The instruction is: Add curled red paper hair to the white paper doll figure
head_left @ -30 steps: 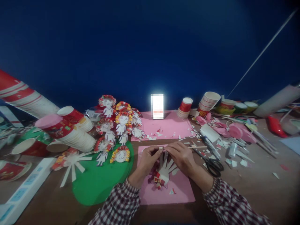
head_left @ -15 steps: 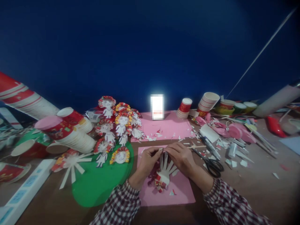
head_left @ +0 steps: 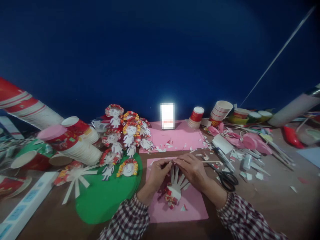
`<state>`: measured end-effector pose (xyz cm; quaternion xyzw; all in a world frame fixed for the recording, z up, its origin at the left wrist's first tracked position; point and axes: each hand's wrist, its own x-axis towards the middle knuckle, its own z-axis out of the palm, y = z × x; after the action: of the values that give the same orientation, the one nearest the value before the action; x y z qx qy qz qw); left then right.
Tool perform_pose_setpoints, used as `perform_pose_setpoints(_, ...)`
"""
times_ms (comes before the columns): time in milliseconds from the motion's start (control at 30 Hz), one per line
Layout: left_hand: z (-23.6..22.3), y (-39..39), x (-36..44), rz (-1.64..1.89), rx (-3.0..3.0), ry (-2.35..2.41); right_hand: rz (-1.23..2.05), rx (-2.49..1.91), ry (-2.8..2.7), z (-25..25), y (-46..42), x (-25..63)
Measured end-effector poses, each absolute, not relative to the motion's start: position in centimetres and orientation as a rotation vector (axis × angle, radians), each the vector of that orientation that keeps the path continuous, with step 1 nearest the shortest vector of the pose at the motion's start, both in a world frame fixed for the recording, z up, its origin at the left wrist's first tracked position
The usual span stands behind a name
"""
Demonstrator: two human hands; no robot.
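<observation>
Fringed paper (head_left: 175,192) nearside of left hand (head_left: 158,173) and right hand (head_left: 193,170), both pinched on strip (head_left: 172,174)

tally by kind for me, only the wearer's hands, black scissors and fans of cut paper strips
hands: 2 (left hand, right hand)
paper fans: 2 (middle fan, left fan)
black scissors: 1
total: 5
</observation>
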<state>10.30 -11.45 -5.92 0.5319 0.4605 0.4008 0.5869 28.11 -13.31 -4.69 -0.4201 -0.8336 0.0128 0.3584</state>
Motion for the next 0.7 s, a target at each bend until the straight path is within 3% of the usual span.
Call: perform_pose_setpoints(700, -6.2, -11.4, 10.1, 0.924, 1.172, 1.081, -0.011, -1.028, -2.193, -3.4, -13.7, 27.8)
